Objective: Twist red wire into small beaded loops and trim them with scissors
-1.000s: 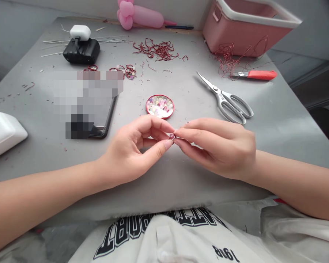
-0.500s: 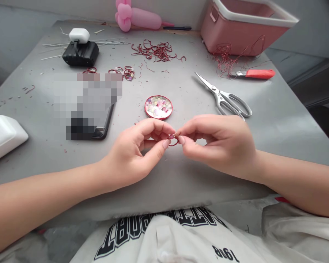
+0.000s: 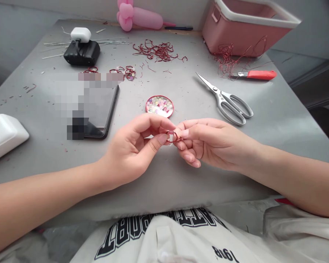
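Note:
Between my two hands is a small dark-red cord ring (image 3: pixel 172 141) with a pinkish bead at its top. The thumb and fingers of my left hand (image 3: pixel 138 146) pinch its left side. On its right side, my right hand (image 3: pixel 212 142) grips it between thumb and index finger, with the other fingers curled loosely below. Fingertips partly cover the ring and its bead. Just behind my hands sits a round red-rimmed dish (image 3: pixel 159 106) of pastel beads, its front edge close to my left fingers.
Scissors (image 3: pixel 224 100) lie at right, near a red-handled cutter (image 3: pixel 260 75) and tangled red wire (image 3: pixel 226 60). Behind are a pink bin (image 3: pixel 244 36) and red cord pieces (image 3: pixel 159 50). A phone (image 3: pixel 109 113), black device (image 3: pixel 82 53), finished-looking rings (image 3: pixel 128 72) and white case (image 3: pixel 5 137) are left.
My right hand has rolled over, so its palm side and lower fingers now show. The ring has turned slightly between the fingers. My left hand keeps nearly the same pinch.

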A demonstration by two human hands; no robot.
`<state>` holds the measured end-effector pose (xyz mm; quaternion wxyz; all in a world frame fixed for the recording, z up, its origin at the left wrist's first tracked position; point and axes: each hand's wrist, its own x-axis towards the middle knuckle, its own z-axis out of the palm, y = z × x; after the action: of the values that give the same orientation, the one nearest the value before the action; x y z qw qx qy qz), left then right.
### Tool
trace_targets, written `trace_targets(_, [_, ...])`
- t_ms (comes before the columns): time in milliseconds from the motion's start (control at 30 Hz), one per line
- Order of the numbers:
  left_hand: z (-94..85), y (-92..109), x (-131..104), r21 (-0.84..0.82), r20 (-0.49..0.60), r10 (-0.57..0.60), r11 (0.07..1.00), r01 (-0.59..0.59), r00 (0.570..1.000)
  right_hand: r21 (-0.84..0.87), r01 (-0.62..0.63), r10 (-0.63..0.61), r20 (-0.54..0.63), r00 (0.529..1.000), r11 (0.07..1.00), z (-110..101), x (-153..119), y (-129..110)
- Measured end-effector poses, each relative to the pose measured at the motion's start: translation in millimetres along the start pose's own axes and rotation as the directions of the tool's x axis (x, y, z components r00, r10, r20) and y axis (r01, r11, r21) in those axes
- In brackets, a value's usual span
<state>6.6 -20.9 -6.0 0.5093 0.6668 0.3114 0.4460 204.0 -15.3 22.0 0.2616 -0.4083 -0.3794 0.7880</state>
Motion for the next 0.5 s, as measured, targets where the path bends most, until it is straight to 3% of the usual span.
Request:
trace_targets(100, [-1.9,-0.1,1.4,-0.021,-0.012,-0.008,1.000,0.008,1.000,-0.225,0.223,-0.228,0.005,0.974,0.948,-3.2,-2.6,2.7])
trace_targets(233, [-2.1,1.3,2.4,-0.055,-0.019,-0.109,0.993,0.108,0.994,-0.481,0.504,-0.519,0.113,0.847,0.717,-5.1,-5.3,7.0])
trace_targets(300, [-1.7,1.9,1.0,-0.051,-0.010,-0.122,0.991,0.121,0.993,-0.543,0.542,-0.579,0.122,0.806,0.641,-4.2,-6.1,8.0])
trace_targets(400, [-2.0,1.2,-2.8,0.009,0.035,-0.075,0.997,0.075,0.997,-0.579,0.537,-0.609,0.086,0.789,0.614,-2.5,-7.1,8.1])
trace_targets(500, [-3.5,-1.2,-6.0,0.115,0.052,-0.004,0.993,-0.002,0.999,-0.631,0.560,-0.638,0.131,0.759,0.537,-1.9,-7.8,8.7])
